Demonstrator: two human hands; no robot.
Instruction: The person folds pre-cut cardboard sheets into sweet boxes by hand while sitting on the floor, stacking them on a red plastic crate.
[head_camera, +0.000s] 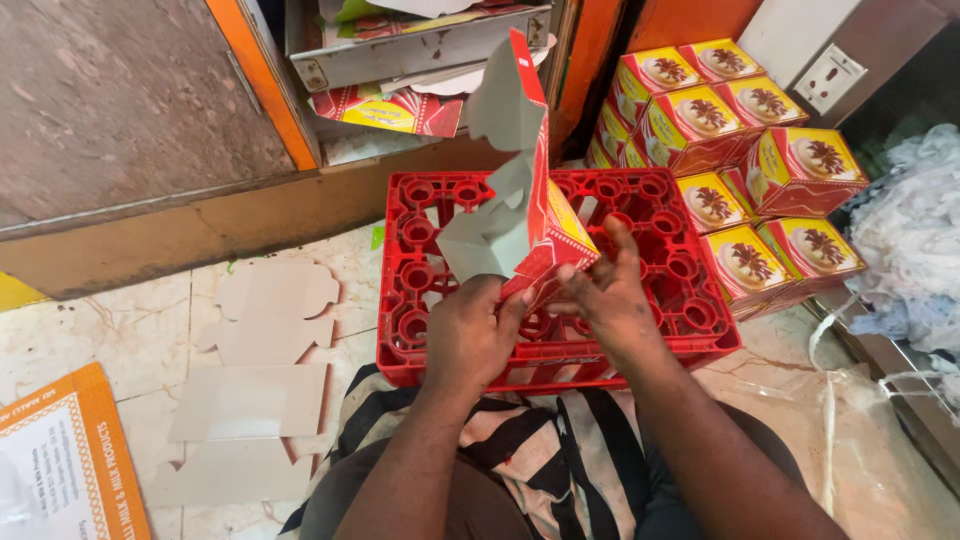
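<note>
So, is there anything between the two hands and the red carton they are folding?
Nothing visible. The left hand and the right hand both grip the half-folded red carton directly, above the red crate.

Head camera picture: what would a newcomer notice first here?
First, the half-folded red and yellow carton at the centre, held by the left hand and the right hand above a red plastic crate. Then the stack of finished boxes at upper right, and the flat cardboard blanks on the floor at left.

Glossy printed cardboard carton — grey matt inside — over moulded plastic crate.
</note>
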